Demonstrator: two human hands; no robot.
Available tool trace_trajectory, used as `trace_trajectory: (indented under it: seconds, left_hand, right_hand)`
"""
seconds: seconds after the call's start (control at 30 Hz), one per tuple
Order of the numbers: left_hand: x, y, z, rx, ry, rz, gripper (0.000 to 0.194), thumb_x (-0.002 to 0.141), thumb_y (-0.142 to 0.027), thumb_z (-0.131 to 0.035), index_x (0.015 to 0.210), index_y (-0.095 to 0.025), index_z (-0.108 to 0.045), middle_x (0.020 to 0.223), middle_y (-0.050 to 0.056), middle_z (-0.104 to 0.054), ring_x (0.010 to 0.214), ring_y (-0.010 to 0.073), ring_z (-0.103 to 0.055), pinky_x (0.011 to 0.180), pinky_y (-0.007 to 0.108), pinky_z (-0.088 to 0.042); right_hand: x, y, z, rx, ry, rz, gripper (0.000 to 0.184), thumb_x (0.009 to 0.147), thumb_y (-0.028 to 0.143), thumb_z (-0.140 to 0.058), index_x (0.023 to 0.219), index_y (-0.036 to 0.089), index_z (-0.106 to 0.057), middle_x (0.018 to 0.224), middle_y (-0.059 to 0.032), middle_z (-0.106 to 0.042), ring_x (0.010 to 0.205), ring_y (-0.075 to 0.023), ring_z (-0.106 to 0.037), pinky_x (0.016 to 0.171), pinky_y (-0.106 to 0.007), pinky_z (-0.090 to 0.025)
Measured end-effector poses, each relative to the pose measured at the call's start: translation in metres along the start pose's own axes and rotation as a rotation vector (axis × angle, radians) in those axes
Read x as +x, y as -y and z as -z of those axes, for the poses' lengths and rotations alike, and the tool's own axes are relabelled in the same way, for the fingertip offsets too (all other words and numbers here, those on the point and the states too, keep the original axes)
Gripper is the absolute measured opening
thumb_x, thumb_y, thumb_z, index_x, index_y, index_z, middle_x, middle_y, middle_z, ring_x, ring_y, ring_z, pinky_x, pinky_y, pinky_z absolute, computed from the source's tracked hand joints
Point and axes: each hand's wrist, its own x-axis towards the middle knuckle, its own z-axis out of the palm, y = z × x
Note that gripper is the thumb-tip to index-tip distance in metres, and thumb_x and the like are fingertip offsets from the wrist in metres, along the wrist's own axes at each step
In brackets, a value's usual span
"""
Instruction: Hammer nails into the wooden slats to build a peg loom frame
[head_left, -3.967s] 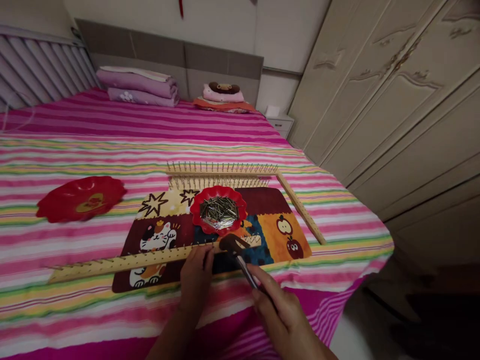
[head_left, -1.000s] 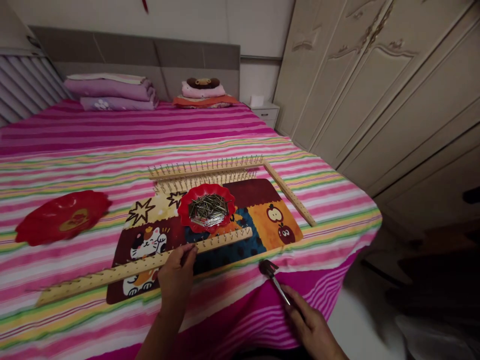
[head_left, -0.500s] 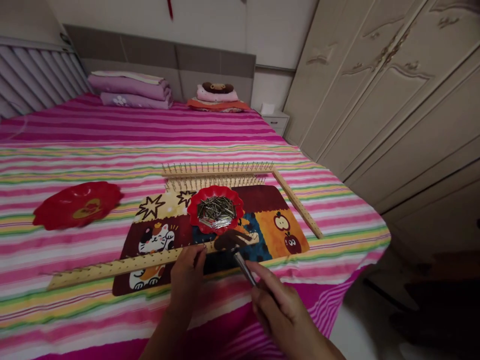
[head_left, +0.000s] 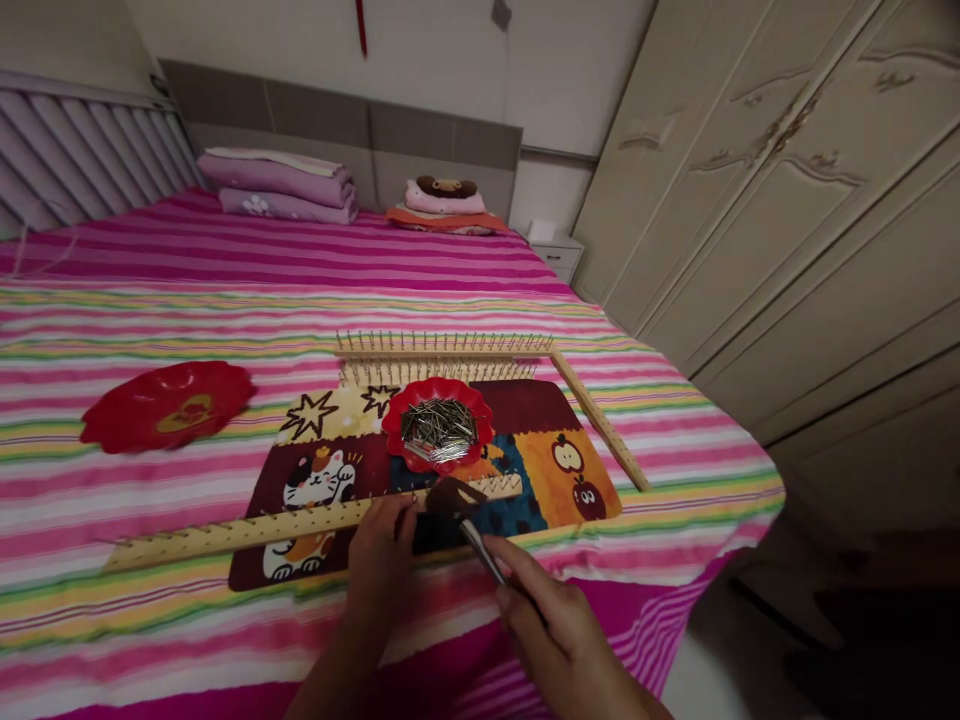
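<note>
My left hand rests on the near wooden strip, fingers pinched at the strip's top edge on something too small to make out, possibly a nail. My right hand grips a small hammer by its metal handle; the dark head hovers right over the strip beside my left fingers. Just behind the strip sits a red dish of nails on a patterned mat.
Two more nail-studded wooden strips lie behind the dish, and a bare strip runs along the mat's right. An empty red dish sits on the striped bedspread at left. Folded bedding lies at the headboard; wardrobe doors stand at right.
One second ago the hammer was low and off to the right of the mat. My right hand has swung it up and left over the strip, near my left fingers.
</note>
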Motion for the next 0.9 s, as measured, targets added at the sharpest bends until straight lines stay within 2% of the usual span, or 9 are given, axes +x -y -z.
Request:
trace_trajectory:
  seconds: [0.1,0.17,0.27,0.33,0.43,0.5,0.57,0.73,0.9]
  left_hand:
    - [-0.001,0.000,0.005,0.000,0.007,0.001,0.020,0.079,-0.033,-0.046,0.083,-0.021,-0.062,0.080,0.003,-0.067,0.076,0.0168,-0.062,0.071,0.028,-0.048]
    - [-0.001,-0.003,0.014,0.016,0.005,0.003,0.021,0.079,-0.034,-0.046,0.086,-0.021,-0.062,0.081,0.002,-0.067,0.075,0.0165,-0.062,0.070,0.028,-0.048]
    - [0.010,-0.016,0.030,0.051,-0.010,0.002,0.023,0.079,-0.036,-0.046,0.086,-0.022,-0.062,0.084,0.002,-0.067,0.078,0.0162,-0.062,0.071,0.027,-0.047]
    - [0.027,-0.028,0.036,0.104,0.031,0.006,0.022,0.079,-0.035,-0.047,0.085,-0.022,-0.063,0.085,0.002,-0.067,0.076,0.0156,-0.061,0.069,0.026,-0.046]
    - [0.061,-0.046,0.029,0.227,0.240,-0.059,0.021,0.079,-0.030,-0.047,0.086,-0.022,-0.064,0.090,0.003,-0.067,0.083,0.0159,-0.061,0.074,0.025,-0.044]
    - [0.082,-0.055,0.016,0.343,0.443,-0.121,0.022,0.079,-0.025,-0.045,0.086,-0.021,-0.065,0.093,0.005,-0.067,0.087,0.0167,-0.060,0.076,0.026,-0.042]
    - [0.099,-0.059,0.001,0.458,0.585,-0.139,0.022,0.078,-0.021,-0.045,0.084,-0.021,-0.066,0.093,0.006,-0.068,0.086,0.0177,-0.061,0.073,0.026,-0.042]
    - [0.115,-0.059,-0.021,0.524,0.664,-0.128,0.018,0.070,-0.015,-0.049,0.075,-0.019,-0.067,0.080,0.009,-0.069,0.078,0.0204,-0.062,0.065,0.027,-0.039]
    - [0.117,-0.055,-0.017,0.492,0.672,-0.126,0.018,0.073,-0.019,-0.048,0.070,-0.019,-0.065,0.080,0.008,-0.069,0.078,0.0193,-0.061,0.065,0.026,-0.038]
  right_hand:
    - [-0.027,-0.025,0.019,-0.076,-0.049,-0.027,0.039,0.092,0.034,-0.041,0.130,0.028,-0.046,0.069,0.0005,-0.066,0.060,-0.0155,-0.063,0.058,-0.022,-0.053]
    - [-0.046,-0.047,0.031,-0.119,-0.055,-0.062,0.041,0.092,0.036,-0.041,0.132,0.029,-0.046,0.081,-0.0020,-0.073,0.076,-0.0196,-0.069,0.068,-0.025,-0.056]
    - [-0.072,-0.082,0.041,-0.166,-0.044,-0.152,0.042,0.091,0.038,-0.043,0.131,0.028,-0.049,0.117,-0.0047,-0.068,0.111,-0.0238,-0.060,0.089,-0.029,-0.050]
    - [-0.084,-0.100,0.042,-0.179,-0.029,-0.219,0.043,0.091,0.038,-0.043,0.132,0.026,-0.049,0.129,-0.0045,-0.060,0.121,-0.0235,-0.051,0.099,-0.031,-0.043]
    - [-0.091,-0.118,0.039,-0.178,-0.040,-0.310,0.046,0.090,0.042,-0.043,0.132,0.025,-0.049,0.132,-0.0048,-0.057,0.124,-0.0220,-0.048,0.104,-0.032,-0.037]
    - [-0.090,-0.125,0.037,-0.165,-0.051,-0.338,0.047,0.090,0.044,-0.042,0.132,0.023,-0.049,0.132,-0.0056,-0.056,0.124,-0.0213,-0.048,0.104,-0.032,-0.036]
    - [-0.088,-0.129,0.036,-0.131,-0.053,-0.323,0.049,0.090,0.044,-0.041,0.132,0.021,-0.049,0.132,-0.0067,-0.057,0.123,-0.0206,-0.050,0.103,-0.031,-0.037]
    - [-0.086,-0.136,0.034,-0.079,-0.078,-0.293,0.048,0.090,0.043,-0.041,0.131,0.020,-0.050,0.131,-0.0085,-0.058,0.122,-0.0209,-0.050,0.102,-0.031,-0.037]
    - [-0.086,-0.135,0.034,-0.079,-0.062,-0.313,0.047,0.091,0.040,-0.041,0.132,0.020,-0.049,0.133,-0.0084,-0.056,0.124,-0.0202,-0.048,0.104,-0.031,-0.036]
